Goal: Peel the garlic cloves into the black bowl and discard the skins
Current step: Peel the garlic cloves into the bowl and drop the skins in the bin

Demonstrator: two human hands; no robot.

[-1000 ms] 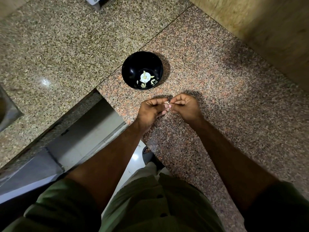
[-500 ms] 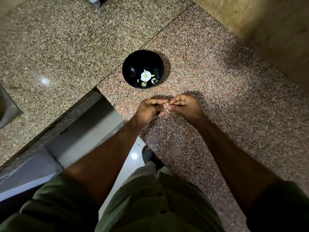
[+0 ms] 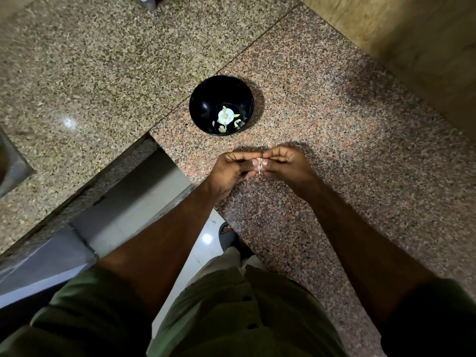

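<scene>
I pinch one garlic clove (image 3: 259,166) between my left hand (image 3: 233,170) and right hand (image 3: 284,164), its long axis toward me. The black bowl (image 3: 206,99) sits near at eleven o'clock, slightly closer to my left hand.

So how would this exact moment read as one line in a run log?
step: peeling | left hand: pinches garlic clove | right hand: pinches same clove | black bowl: pale pieces inside, on granite counter

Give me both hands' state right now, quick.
Left hand: fingers pinch the garlic clove, held above the counter.
Right hand: fingers pinch the same garlic clove from the other side.
</scene>
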